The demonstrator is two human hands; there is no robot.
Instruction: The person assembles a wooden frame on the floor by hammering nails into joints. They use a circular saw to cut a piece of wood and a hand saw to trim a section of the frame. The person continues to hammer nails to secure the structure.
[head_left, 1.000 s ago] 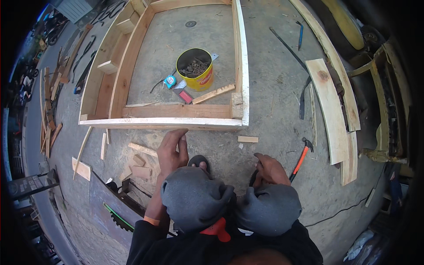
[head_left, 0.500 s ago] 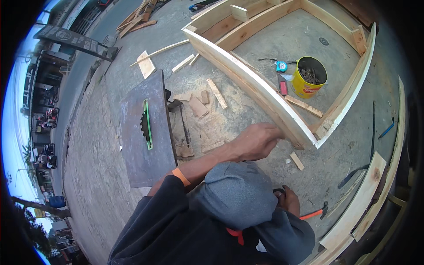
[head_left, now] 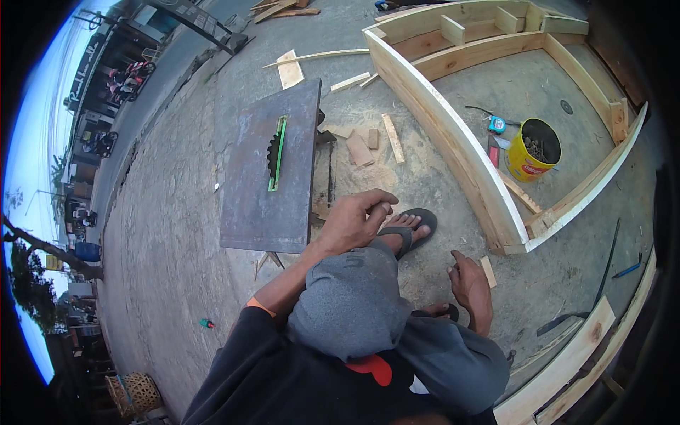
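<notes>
I am crouching on a concrete floor with my grey-clad knees under me. My left hand hovers over my left knee with its fingers curled in and nothing visible in it. It is just right of a flat metal saw table with a toothed blade standing up through a green slot. My right hand hangs low by my right knee, next to a small wood block on the floor. Whether it touches the block is unclear. My sandalled foot sits between the hands.
A large curved wooden frame lies on the floor to the right. Inside it are a yellow bucket and a tape measure. Wood offcuts lie beside the saw. Long boards run along the lower right. A woven basket stands at the lower left.
The view has swung left, bringing the saw table to the middle. My left hand has drawn back from the frame's edge to above my knee. My right hand is now clear of my knee.
</notes>
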